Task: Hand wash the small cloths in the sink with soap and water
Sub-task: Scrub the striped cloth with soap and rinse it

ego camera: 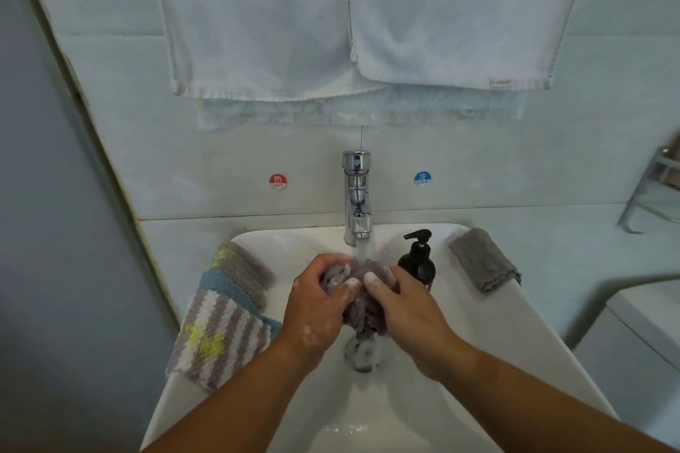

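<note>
Forearms are extended over the sink [478, 313]. Striped cloths [224, 335] are draped on its left rim; left grip [316, 309] and right grip [408, 305] are curled round a bunched cloth [364, 313] under the running tap [356, 191], below hung white towels [441, 11]; soap bottle [417, 265] and folded grey cloth [482, 261] are set rightward.

We're looking in on a bathroom, domestic by the look of it: a white basin [533, 335] is sitting under a running chrome tap [356, 195], white towels [460, 11] are hanging on the tiled wall [588, 158], a HOT sticker [277, 181] and a COLD sticker [422, 178] (both bilingual) are flanking the tap, and a black pump bottle [417, 261] is standing on the rim.
</note>
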A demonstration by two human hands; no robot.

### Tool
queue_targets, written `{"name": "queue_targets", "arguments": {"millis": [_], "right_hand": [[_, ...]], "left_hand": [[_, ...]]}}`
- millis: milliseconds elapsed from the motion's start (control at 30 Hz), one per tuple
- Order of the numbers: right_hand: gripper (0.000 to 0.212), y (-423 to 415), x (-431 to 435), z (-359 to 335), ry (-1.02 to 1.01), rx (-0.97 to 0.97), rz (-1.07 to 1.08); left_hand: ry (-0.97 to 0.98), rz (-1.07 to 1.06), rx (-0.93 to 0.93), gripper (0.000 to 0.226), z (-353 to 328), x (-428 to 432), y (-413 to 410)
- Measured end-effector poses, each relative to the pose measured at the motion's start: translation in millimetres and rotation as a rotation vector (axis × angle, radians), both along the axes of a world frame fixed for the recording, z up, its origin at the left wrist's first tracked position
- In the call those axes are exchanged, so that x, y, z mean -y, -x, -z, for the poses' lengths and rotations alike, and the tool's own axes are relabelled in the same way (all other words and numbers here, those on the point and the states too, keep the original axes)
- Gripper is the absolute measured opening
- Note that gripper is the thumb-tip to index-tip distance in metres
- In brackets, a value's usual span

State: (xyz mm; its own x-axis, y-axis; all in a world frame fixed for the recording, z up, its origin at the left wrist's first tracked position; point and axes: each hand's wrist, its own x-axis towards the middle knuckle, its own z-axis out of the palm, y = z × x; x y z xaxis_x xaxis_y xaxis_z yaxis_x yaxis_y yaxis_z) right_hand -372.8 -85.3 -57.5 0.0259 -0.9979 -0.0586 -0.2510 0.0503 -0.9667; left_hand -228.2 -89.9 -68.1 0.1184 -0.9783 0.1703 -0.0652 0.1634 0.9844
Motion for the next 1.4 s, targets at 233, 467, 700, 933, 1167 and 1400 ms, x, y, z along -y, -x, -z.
{"name": "queue_targets", "arguments": {"millis": [233, 467, 700, 933, 1167, 1400], "right_hand": [[0.007, -14.7, 6.7, 1.9, 0.177, 0.023, 0.025], [0.015, -19.5, 13.3, 2.6, 0.278, 0.044, 0.000], [0.012, -17.4, 9.9, 3.6, 0.229, 0.037, 0.139], [0.010, -16.8, 15.4, -1.6, 0.359, -0.063, 0.095], [0.028, -17.7, 7.1, 11.3, 0.207, -0.162, 0.061], [0.017, -18.5, 24.4, 3.9, 0.260, -0.101, 0.115]], "left_hand": [[-0.062, -0.072, 0.093, 0.033, -0.4, 2.3, -3.1], [-0.025, -0.129, 0.194, 0.015, -1.4, -2.4, -2.9], [0.075, -0.167, 0.348, 0.017, 2.3, -6.5, 21.7], [-0.022, -0.180, 0.255, 0.013, -6.3, 0.5, 33.5], [-0.023, -0.214, 0.254, 0.006, -14.8, 3.0, 32.8], [-0.074, -0.123, 0.205, 0.016, -8.7, -10.0, 38.3]]}}
